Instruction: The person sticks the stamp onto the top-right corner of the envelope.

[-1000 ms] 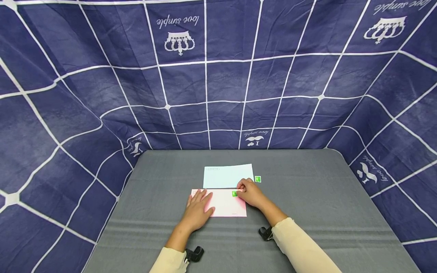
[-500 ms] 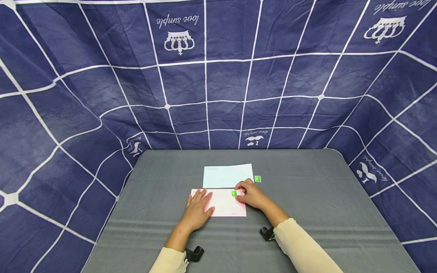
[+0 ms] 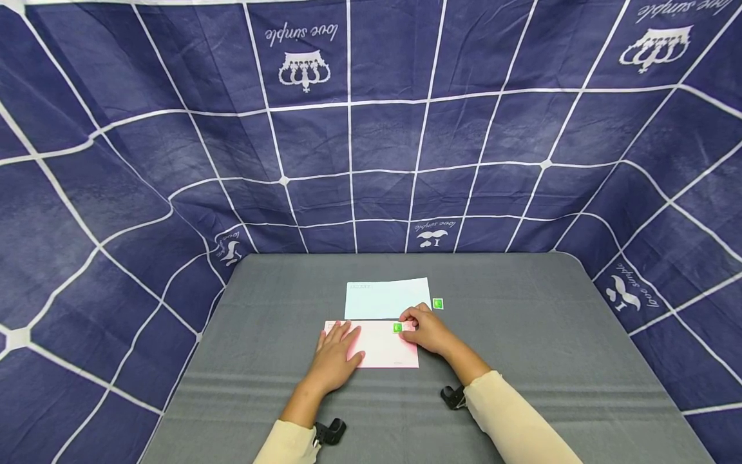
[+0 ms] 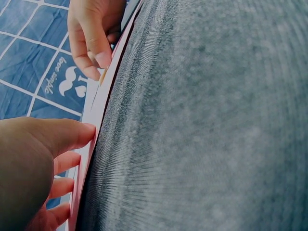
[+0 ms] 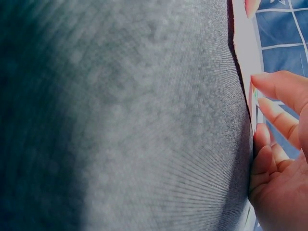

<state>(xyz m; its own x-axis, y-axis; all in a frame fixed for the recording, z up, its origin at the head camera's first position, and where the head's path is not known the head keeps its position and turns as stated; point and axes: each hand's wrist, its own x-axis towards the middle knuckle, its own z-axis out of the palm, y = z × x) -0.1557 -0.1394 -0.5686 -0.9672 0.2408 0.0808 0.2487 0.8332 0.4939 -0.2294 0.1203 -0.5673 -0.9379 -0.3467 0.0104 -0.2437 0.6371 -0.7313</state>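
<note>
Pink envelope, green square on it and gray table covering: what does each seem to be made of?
Pink envelope: probably paper, matte, as it lies flat and shows a thin edge in the left wrist view.
Green square: perhaps printed paper; too small to judge its finish.
Gray table covering: apparently fabric, dull, judging by its fine ribbing and soft creases.
</note>
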